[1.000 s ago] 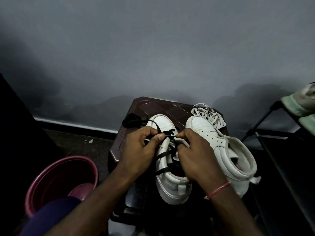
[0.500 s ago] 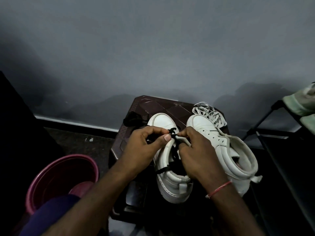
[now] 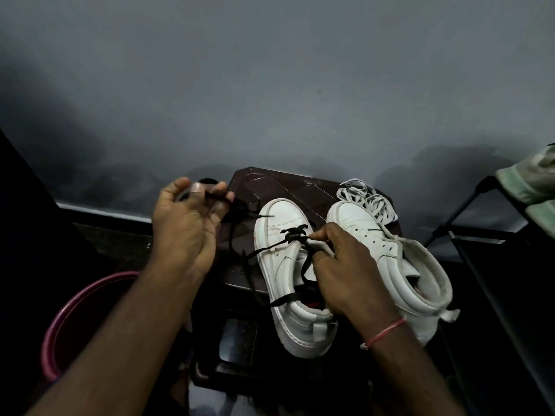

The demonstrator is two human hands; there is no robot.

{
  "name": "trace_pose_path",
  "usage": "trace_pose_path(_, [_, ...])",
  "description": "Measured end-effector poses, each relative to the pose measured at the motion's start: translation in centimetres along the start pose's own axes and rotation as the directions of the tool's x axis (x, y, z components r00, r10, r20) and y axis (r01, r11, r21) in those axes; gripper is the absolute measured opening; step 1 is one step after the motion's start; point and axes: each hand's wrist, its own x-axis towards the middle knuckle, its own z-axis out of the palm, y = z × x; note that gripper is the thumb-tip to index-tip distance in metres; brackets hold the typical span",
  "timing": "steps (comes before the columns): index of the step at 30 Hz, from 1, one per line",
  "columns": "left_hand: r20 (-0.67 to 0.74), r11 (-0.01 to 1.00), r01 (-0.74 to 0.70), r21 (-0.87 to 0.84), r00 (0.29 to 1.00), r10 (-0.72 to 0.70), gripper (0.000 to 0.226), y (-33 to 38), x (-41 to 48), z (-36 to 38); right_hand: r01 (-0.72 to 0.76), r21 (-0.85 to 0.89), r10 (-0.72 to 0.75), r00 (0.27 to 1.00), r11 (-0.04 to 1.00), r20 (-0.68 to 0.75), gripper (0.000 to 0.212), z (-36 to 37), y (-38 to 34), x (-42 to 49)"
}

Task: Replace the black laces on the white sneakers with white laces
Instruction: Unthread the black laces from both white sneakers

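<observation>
Grey bare wall fills the upper part of the view, and below it a dark brown stool [image 3: 271, 183] stands on a dim floor, seen from above by the person working there. Their left hand [image 3: 186, 226] is raised beside the stool's left edge, thumb and fingertips pinching one end of a black lace [image 3: 271, 247], which trails down to the right across the stool and onto a shoe. Their right hand [image 3: 345, 274], with a thin red thread [image 3: 386, 332] at the wrist, is curled over the lacing edge of the laced sneaker [image 3: 280, 219] and grips it, forefinger and thumb touching the black crossing at the lowest eyelets. This white high-top lies on the stool, toe pointing to the wall, and black lace still runs through its eyelets, with a loose strand hanging over its left side. Just beside it on the right lies the second sneaker [image 3: 420, 283], also white, its eyelets showing no lace. Touching that shoe's toe, at the back right corner of the stool, a heap of white laces [image 3: 365, 199] lies loosely tangled. A pink bucket [image 3: 99, 280] stands on the floor at lower left. At the right edge a dark metal rack [image 3: 468, 253] carries pale green cloth [image 3: 533, 181].
</observation>
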Motion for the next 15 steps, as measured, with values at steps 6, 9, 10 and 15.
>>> trace_pose_path(6, [0.396, 0.718, -0.155, 0.679, 0.901, -0.18, 0.014, -3.0, -3.6, -0.9, -0.001, 0.017, 0.001, 1.0, 1.0, 0.005, 0.016, 0.1, 0.0, 0.0])
trace_pose_path(9, [0.593, 0.538, -0.408, 0.738, 0.772, -0.228, 0.012, -3.9, -3.4, -1.4, -0.007, 0.037, 0.007, 1.0, 0.999, 0.006, 0.014, 0.0, -0.1, -0.1])
trace_pose_path(10, [0.622, 0.491, -0.462, 0.738, 0.748, -0.231, 0.013, -3.7, -3.1, -1.3, -0.011, 0.053, 0.011, 1.0, 0.999, 0.004, 0.014, 0.0, -0.1, -0.2])
trace_pose_path(15, [0.707, 0.215, -0.674, 0.707, 0.683, -0.181, 0.011, -3.3, -2.3, -1.0, -0.008, 0.095, 0.009, 1.0, 0.995, -0.011, 0.019, 0.0, -0.1, -0.5])
